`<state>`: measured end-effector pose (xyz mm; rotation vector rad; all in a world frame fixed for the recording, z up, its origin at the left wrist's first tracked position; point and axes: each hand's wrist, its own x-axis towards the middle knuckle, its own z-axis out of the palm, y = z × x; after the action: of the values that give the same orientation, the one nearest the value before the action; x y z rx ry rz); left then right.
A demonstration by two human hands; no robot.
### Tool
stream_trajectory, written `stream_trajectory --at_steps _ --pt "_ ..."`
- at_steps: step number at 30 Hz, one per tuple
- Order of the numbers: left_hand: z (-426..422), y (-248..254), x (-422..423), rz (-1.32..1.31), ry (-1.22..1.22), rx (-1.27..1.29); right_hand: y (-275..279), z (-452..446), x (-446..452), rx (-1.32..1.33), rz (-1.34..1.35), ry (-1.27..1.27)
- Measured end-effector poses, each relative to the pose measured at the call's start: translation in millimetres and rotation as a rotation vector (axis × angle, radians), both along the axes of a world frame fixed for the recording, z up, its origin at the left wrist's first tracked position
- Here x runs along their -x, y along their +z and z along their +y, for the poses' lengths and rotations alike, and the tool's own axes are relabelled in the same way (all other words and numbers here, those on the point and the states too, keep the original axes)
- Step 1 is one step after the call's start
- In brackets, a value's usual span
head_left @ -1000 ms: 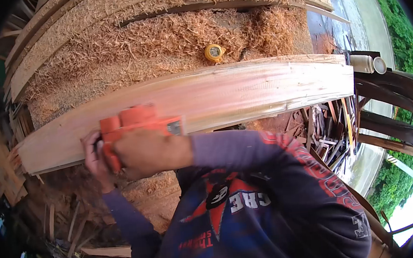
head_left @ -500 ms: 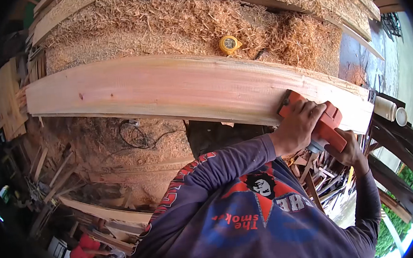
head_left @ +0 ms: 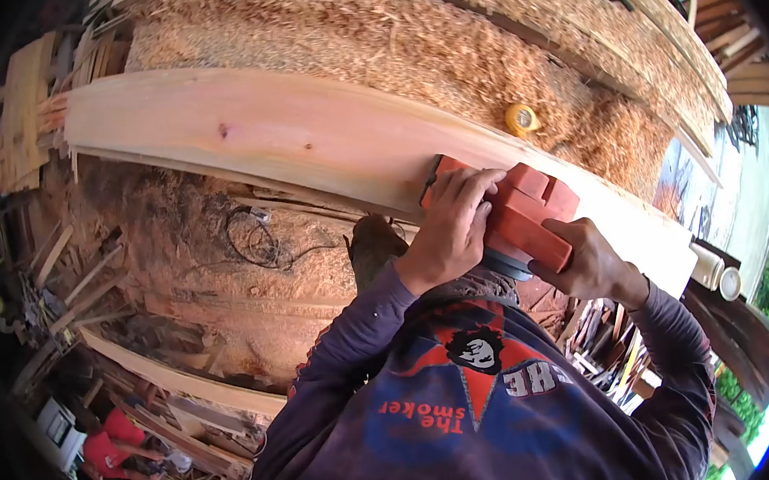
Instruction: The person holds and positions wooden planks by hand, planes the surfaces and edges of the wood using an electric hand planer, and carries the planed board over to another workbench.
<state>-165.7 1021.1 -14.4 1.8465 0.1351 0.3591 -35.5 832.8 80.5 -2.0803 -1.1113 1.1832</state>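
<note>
A long pale board (head_left: 302, 128) with a pinkish streak and small knots runs from the upper left to the right. On its near edge, right of the middle, sits an orange-red power planer (head_left: 531, 213). My left hand (head_left: 452, 229) is wrapped over the front part of the planer. My right hand (head_left: 592, 258) grips its rear handle, fingers closed round it. The planer's underside is hidden against the board. A yellow tape measure (head_left: 521, 119) lies in the shavings just beyond the board's far edge.
Thick wood shavings (head_left: 365, 22) cover the surface beyond the board. A dark coiled cable (head_left: 254, 238) lies on the shaving-strewn ground at left. Scrap wood (head_left: 609, 348) is piled at lower right. Another person (head_left: 110, 447) in red is at lower left. White containers (head_left: 715, 270) stand at the board's right end.
The planer first went from the board's left part to its right part, then came back some way left. Both hands stayed on it. The camera view has turned and shifted.
</note>
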Motion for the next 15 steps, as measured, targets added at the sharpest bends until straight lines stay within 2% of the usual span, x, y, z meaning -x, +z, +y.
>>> stream_trajectory --at_steps 5,7,9,11,12,14,15 --pt "116 -8 44 -0.041 0.221 -0.01 -3 138 37 -0.037 0.052 0.055" --pt "155 -15 68 -0.046 0.451 0.023 -1 201 53 0.051 0.081 0.018" --pt "192 -25 105 -0.063 0.725 -0.041 -19 254 67 0.012 0.035 0.078" --pt "219 -43 160 0.002 0.946 -0.058 -34 313 80 -0.242 0.04 0.054" --pt "225 -56 191 0.065 1.046 -0.027 -28 348 87 -0.211 0.026 0.103" --pt "225 -83 253 0.202 1.214 0.0 -46 420 87 -0.503 -0.314 0.451" --pt "218 -94 283 0.279 1.283 -0.004 -70 456 84 -0.831 -0.63 0.75"
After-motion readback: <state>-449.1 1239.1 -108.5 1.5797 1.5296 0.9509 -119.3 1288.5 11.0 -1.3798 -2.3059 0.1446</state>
